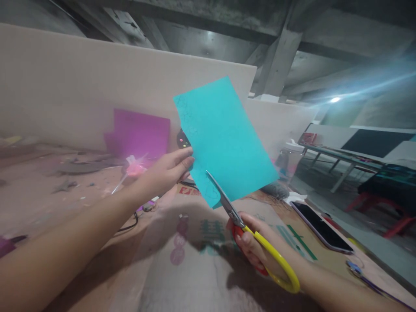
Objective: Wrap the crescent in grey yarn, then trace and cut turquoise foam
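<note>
My left hand (173, 169) grips a turquoise sheet of paper (224, 134) by its left edge, thumb and fingers pressed together. The sheet is raised above the table and tilted. Faint drawn outlines show along its left side and lower corner. In my right hand (251, 242) is a pair of scissors (231, 210) with one yellow and one red handle loop. One blade lies over the front of the paper near the lower corner, which is partly cut; the other blade is mostly hidden behind the sheet.
A printed cardboard sheet (169, 268) lies on the table below. A phone (321, 225) rests at the right, near a clear bottle (289, 160). Purple sheets (143, 134) lean against the white panel (97, 78). Scraps litter the left side. A red stool (396, 221) stands beyond the table.
</note>
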Demonstrator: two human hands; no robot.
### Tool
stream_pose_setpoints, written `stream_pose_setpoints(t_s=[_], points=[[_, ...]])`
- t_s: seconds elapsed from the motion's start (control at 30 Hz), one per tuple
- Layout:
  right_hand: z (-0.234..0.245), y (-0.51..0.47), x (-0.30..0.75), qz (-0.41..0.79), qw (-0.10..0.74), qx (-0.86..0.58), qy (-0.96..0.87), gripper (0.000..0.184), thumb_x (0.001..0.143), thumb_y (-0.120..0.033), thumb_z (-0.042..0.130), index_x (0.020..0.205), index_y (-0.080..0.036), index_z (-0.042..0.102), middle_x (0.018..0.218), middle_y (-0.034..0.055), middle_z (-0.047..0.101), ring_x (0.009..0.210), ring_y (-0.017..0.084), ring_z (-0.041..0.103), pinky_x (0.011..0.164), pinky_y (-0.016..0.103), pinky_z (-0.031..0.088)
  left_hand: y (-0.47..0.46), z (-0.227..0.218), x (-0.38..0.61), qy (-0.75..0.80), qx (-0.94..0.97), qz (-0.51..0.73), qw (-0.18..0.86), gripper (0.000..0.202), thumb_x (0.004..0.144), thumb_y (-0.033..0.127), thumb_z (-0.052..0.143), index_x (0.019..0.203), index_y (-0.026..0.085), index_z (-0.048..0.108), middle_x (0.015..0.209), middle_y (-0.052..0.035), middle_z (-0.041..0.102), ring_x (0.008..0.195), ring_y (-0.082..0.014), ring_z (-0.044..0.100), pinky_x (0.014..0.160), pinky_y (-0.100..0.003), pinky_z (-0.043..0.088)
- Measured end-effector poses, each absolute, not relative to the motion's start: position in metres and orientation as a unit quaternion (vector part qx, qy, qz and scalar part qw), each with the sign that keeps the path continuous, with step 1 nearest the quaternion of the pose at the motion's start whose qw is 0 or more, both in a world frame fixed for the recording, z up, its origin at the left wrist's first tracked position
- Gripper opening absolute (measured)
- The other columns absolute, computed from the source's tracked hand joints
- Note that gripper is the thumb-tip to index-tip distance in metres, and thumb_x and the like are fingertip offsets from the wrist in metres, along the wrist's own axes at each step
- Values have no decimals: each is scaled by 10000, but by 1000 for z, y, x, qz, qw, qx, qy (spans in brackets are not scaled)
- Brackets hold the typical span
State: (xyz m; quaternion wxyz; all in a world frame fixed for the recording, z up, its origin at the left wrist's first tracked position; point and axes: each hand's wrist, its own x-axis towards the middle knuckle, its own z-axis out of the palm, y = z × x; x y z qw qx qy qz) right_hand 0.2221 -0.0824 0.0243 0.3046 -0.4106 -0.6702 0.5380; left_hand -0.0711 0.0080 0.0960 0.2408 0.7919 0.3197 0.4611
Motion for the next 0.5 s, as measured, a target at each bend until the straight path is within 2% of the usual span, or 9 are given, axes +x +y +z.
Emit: stream_pose_setpoints(t_s=[0.2, 0.37, 0.5], points=[[28, -85, 219, 553, 305, -430, -646, 758, 695, -899, 651, 1009, -231, 479, 559, -149, 346, 358, 16, 231, 318, 136, 257, 9, 95, -73, 329, 794, 459, 225, 364, 1059, 512, 463, 1091, 177, 604, 664, 53, 428, 562, -99, 400, 522, -216, 332], [26, -84, 222, 539, 302, -411, -670, 727, 802, -879, 559, 1086, -215, 482, 599, -130, 366, 377, 21, 253, 332, 142, 264, 8, 94, -71, 318, 799, 451, 239, 347, 1055, 511, 463, 1063, 193, 600, 689, 48, 469, 569, -96, 414, 528, -208, 346], [22, -85, 225, 527, 308, -383, -693, 691, 875, -838, 511, 1143, -203, 481, 633, -110, 385, 408, 29, 291, 358, 147, 274, -1, 95, -62, 301, 809, 444, 241, 311, 1047, 480, 478, 1090, 201, 607, 779, 28, 540, 640, -109, 469, 600, -221, 408]])
